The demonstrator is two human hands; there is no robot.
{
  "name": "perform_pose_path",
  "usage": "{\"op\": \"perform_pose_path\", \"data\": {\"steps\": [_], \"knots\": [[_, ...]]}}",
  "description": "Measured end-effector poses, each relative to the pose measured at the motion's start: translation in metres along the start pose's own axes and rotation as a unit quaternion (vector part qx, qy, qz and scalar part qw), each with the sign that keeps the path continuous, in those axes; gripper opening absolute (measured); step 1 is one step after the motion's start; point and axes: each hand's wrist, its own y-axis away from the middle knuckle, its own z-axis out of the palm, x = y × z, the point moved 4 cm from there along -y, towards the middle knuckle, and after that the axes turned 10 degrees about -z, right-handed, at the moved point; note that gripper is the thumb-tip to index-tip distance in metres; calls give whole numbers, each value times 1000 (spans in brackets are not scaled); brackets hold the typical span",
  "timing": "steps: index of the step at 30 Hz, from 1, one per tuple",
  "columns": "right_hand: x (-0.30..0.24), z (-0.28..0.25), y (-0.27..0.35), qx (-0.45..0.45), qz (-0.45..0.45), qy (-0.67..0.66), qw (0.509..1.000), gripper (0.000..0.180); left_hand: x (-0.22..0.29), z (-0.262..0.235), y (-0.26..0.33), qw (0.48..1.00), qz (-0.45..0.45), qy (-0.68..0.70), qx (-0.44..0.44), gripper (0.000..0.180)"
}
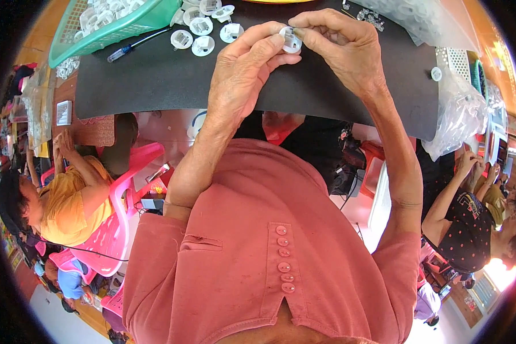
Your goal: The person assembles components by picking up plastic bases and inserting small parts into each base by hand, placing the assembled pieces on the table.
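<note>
Over the black table mat, my left hand (238,77) grips a small white round plastic part (292,43) by its edge, between thumb and fingers. My right hand (347,51) is closed in a pinch at the part's upper edge. Whatever its fingertips hold is too small to make out. Several similar white round parts (203,46) lie loose on the mat to the left of my hands. Beside them rests a screwdriver (120,53) with a blue clear handle.
A green basket (60,43) full of white parts stands at the far left. Small clear pieces (372,20) and a clear plastic bag (424,17) are at the far right. One white part (436,73) lies near the mat's right edge (436,109). People sit on both sides.
</note>
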Motion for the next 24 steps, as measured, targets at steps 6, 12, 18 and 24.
{"op": "perform_pose_path", "data": {"steps": [6, 12, 18, 24], "knots": [[-13, 3, -4, -1, -88, 57, 994, 12, 1, 0, -1, 1000, -5, 15, -8, 24], [-15, 4, -1, -13, -108, 68, 992, 15, 0, -1, -1, 999, -15, 32, -16, 25], [-15, 0, -2, -2, -103, 68, 992, 13, 0, -1, 0, 1000, -14, 18, -8, 25], [-6, -3, -1, 6, -53, 43, 998, 12, 0, 0, -1, 1000, -25, 19, -1, 24]]}}
